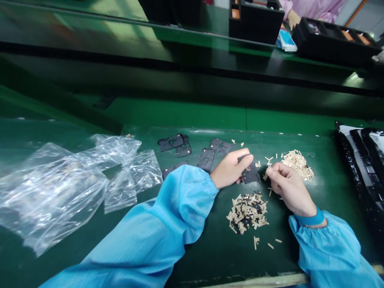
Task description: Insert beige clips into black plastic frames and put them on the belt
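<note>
My left hand [231,167] grips a flat black plastic plate [250,173] between thumb and fingers. To its right, my right hand [288,186] is closed in a pinch over a small beige piece, beside a pile of beige pieces [297,163]. Below both hands lies a mixed pile of beige and black bits [247,212]. More black plates [206,159] rest on the green table [210,256], behind and left of my left hand. A few loose beige pieces [256,242] are scattered around the piles.
Crumpled clear plastic bags [60,188] cover the left side. A black-and-white package [364,172] lies at the right edge. Beyond a raised ledge stand black boxes [333,42] and a blue packet [287,40]. Another person's hand [293,19] shows there, near a pink sleeve.
</note>
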`<state>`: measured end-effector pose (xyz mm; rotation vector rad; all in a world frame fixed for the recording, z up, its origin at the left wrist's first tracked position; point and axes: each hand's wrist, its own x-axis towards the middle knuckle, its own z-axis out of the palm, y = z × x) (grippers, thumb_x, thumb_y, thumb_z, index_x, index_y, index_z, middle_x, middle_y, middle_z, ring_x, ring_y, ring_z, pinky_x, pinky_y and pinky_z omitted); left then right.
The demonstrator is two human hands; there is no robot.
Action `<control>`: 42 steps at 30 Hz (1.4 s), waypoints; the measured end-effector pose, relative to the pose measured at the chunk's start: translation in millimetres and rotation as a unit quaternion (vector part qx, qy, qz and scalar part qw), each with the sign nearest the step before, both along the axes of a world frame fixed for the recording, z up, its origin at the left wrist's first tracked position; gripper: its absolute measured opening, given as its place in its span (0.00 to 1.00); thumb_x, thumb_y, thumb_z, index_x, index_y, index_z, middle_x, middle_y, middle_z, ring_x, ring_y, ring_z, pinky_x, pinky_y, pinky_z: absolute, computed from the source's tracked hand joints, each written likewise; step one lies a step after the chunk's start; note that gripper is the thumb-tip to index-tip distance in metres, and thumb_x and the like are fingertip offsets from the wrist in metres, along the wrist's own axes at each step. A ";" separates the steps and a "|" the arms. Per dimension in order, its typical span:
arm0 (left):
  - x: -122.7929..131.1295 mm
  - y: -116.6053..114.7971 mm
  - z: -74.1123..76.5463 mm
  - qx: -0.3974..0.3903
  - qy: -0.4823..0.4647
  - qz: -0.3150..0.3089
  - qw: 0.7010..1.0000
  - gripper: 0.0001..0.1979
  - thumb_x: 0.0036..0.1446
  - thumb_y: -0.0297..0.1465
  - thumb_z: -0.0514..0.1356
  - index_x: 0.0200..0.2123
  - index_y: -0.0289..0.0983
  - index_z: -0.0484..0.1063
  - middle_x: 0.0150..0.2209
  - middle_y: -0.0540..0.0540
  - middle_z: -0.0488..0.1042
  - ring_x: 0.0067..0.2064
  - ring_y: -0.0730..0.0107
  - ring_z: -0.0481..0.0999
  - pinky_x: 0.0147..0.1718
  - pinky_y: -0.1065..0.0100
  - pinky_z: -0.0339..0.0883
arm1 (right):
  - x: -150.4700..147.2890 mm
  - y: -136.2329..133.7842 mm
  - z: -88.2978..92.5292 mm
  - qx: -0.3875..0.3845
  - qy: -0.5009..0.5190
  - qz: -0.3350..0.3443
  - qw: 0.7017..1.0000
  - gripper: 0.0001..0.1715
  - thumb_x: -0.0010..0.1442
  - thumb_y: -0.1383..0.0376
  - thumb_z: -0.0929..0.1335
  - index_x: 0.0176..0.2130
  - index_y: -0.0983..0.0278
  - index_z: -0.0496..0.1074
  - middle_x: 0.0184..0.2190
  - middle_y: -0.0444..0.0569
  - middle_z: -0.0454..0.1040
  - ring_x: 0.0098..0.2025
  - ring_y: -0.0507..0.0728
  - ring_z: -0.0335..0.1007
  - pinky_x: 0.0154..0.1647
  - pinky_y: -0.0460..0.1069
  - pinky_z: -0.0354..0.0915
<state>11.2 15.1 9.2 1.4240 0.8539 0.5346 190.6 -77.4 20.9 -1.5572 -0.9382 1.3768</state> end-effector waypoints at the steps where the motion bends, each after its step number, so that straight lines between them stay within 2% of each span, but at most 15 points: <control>1: 0.0 0.0 -0.2 0.000 0.000 0.004 1.000 0.15 0.65 0.39 0.53 0.27 0.39 0.60 0.22 0.55 0.65 0.14 0.79 0.63 0.10 0.75 0.54 | 0.7 -0.5 -1.2 0.008 0.018 -0.008 1.000 0.28 0.60 0.44 0.73 0.26 0.60 0.62 0.16 0.34 0.52 0.19 0.48 0.42 0.19 0.46 0.41; 13: -0.6 0.0 -3.7 -0.007 -0.016 0.014 1.000 0.15 0.64 0.40 0.55 0.28 0.39 0.61 0.23 0.55 0.66 0.14 0.80 0.63 0.09 0.77 0.56 | -2.1 -0.7 -4.4 0.024 0.037 0.008 0.999 0.24 0.61 0.46 0.73 0.30 0.61 0.66 0.18 0.35 0.57 0.19 0.47 0.46 0.20 0.46 0.44; 25: 0.4 -2.7 -5.8 -0.003 -0.035 0.013 0.999 0.16 0.63 0.42 0.55 0.27 0.39 0.61 0.22 0.55 0.65 0.15 0.80 0.63 0.10 0.77 0.56 | -6.2 -0.8 -3.4 -0.007 0.069 0.043 0.997 0.23 0.59 0.48 0.75 0.32 0.63 0.68 0.21 0.35 0.56 0.21 0.47 0.44 0.20 0.46 0.41; 31: -0.8 -3.3 -7.6 0.012 -0.034 0.002 0.999 0.17 0.64 0.43 0.55 0.27 0.38 0.61 0.22 0.55 0.66 0.16 0.80 0.64 0.12 0.77 0.58 | -5.0 -2.6 -7.3 -0.010 0.156 0.067 0.985 0.20 0.61 0.52 0.75 0.33 0.62 0.67 0.19 0.33 0.54 0.19 0.46 0.42 0.20 0.45 0.39; 37: 1.0 -11.2 -3.9 -0.035 -0.073 -0.035 0.996 0.19 0.63 0.46 0.55 0.28 0.39 0.62 0.22 0.55 0.66 0.16 0.80 0.64 0.12 0.76 0.59 | -4.4 -5.1 -9.4 -0.048 0.311 0.122 0.941 0.21 0.60 0.53 0.76 0.35 0.60 0.65 0.17 0.30 0.51 0.18 0.45 0.37 0.18 0.43 0.38; 40: 2.5 -14.0 -1.7 -0.043 -0.088 -0.039 0.994 0.20 0.63 0.48 0.56 0.28 0.38 0.63 0.22 0.55 0.66 0.16 0.80 0.64 0.13 0.77 0.59 | -6.9 -6.0 -9.8 -0.052 0.321 0.124 0.937 0.23 0.60 0.50 0.75 0.34 0.60 0.64 0.16 0.31 0.53 0.17 0.45 0.37 0.18 0.43 0.39; 42: 3.6 -13.4 -2.4 -0.048 -0.098 -0.019 0.994 0.21 0.62 0.49 0.57 0.28 0.38 0.63 0.23 0.55 0.68 0.16 0.80 0.65 0.13 0.76 0.59 | -8.3 -5.4 -10.1 -0.029 0.285 0.100 0.953 0.24 0.61 0.48 0.74 0.33 0.60 0.63 0.16 0.31 0.53 0.17 0.46 0.38 0.18 0.44 0.41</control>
